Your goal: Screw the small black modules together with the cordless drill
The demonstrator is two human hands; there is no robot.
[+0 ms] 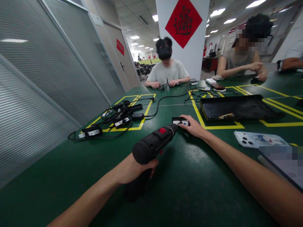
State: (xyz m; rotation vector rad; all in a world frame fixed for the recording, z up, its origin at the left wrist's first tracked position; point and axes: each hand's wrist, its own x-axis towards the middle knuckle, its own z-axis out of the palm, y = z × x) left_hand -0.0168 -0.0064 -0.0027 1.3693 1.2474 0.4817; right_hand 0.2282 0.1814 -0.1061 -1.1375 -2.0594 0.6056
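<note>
My left hand (139, 168) is wrapped round the grip of a black cordless drill (153, 142) with a red switch on top. The drill points forward and right, its tip at a small black-and-white box-like part (175, 120) on the green table. From the right, my right hand (193, 126) grips that part, fingers over its right end. Bits of blue and metal show inside the part, but the details are too small to tell. Whether the drill's bit touches it I cannot make out.
Black power adapters and cables (125, 115) lie in a yellow-taped area at left. A black tray (236, 107) stands at right, with a phone (259, 139) and a tablet-like device (284, 167) nearer me. A person (167, 71) works opposite; others sit at right.
</note>
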